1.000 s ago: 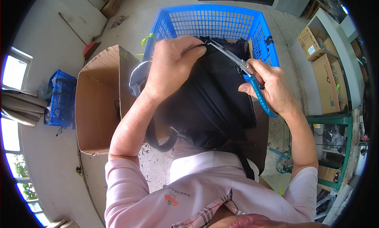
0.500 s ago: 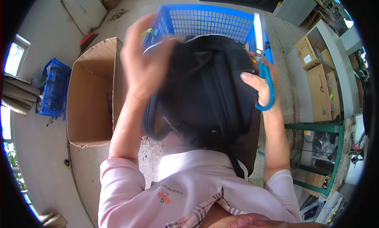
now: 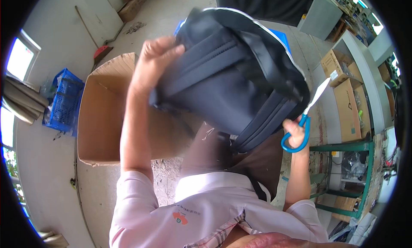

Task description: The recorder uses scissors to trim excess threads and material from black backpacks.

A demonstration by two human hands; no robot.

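A black backpack (image 3: 210, 89) with padded shoulder straps is held up, tilted, over my lap. At its upper left edge my left hand (image 3: 156, 61) has its fingers closed on the fabric. By the lower right edge my right hand (image 3: 296, 131) holds scissors (image 3: 305, 123) with teal handles, its fingers through a loop and partly hidden by the bag. The scissor blades point up and to the right, away from the bag. Whether my right fingers also grip the fabric is hard to see.
An open cardboard box (image 3: 101, 119) stands at my left. Behind the backpack a blue plastic crate (image 3: 281, 36) is mostly covered. Another blue crate (image 3: 64, 100) sits by the left wall. Cardboard boxes (image 3: 347, 104) fill a shelf on the right, beside a green metal frame (image 3: 365, 175).
The backpack has turned and risen, now covering most of the blue crate. My left hand has closed on its edge. My right hand has moved lower, with the scissors tipped rightward.
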